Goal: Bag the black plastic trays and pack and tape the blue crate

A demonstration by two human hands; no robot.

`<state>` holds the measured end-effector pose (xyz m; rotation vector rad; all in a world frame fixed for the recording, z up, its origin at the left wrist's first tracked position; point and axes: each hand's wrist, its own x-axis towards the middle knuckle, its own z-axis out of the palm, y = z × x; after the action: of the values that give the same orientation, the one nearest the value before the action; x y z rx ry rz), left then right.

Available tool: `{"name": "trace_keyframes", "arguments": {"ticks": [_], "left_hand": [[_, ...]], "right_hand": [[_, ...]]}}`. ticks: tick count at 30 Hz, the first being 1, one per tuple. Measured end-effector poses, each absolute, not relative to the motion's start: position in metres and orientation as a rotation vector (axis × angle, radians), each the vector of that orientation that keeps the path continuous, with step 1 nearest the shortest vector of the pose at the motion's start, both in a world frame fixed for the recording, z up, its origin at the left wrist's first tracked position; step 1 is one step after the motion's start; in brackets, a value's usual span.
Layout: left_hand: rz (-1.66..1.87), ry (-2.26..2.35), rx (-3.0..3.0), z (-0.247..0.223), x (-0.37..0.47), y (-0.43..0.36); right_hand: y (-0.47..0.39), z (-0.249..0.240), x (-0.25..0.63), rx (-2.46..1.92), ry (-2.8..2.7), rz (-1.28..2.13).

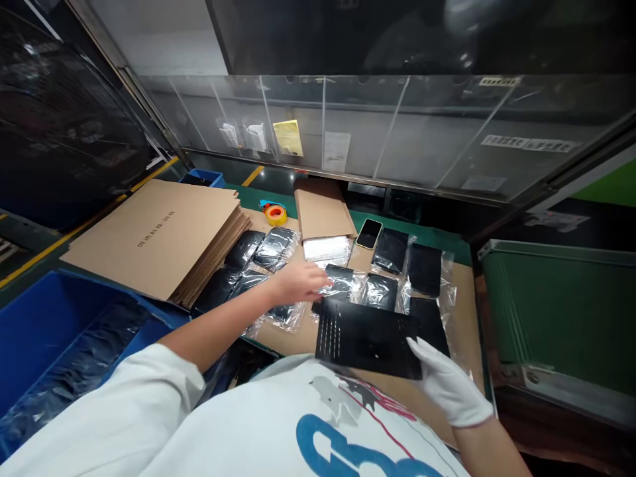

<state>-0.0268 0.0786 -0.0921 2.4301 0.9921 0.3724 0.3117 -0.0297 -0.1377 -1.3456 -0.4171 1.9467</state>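
Observation:
My right hand (450, 384), in a white glove, grips the right end of a flat black panel (368, 338) with a column of short slots near its left side. Bare, my left hand (301, 281) is above the panel's upper left corner, beside a bagged black piece (340, 281); its fingers are close together and slightly blurred, and what they hold, if anything, cannot be made out. Other black pieces in clear plastic bags lie around, such as one at the right (424, 268) and one at the left (275, 248).
A stack of cardboard sheets (154, 238) is at the left, above a blue bin (44, 311). A tape roll (275, 214), a cardboard box (322, 209) and a phone (369, 234) lie toward the back. A green crate (556, 311) stands at the right.

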Motion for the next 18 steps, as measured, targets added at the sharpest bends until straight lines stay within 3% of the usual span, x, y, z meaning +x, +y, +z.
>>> {"name": "trace_keyframes", "arguments": {"ticks": [3, 8, 18], "left_hand": [[0.203, 1.437, 2.259, -0.15, -0.03, 0.135], [0.077, 1.707, 2.181, -0.22, -0.028, 0.201], [-0.041, 1.685, 2.216, -0.264, -0.027, 0.237]], "right_hand": [[-0.026, -0.158, 0.304, -1.314, -0.423, 1.91], [-0.027, -0.167, 0.293, -1.316, -0.298, 1.9], [0.002, -0.17, 0.287, -1.435, -0.369, 1.854]]}}
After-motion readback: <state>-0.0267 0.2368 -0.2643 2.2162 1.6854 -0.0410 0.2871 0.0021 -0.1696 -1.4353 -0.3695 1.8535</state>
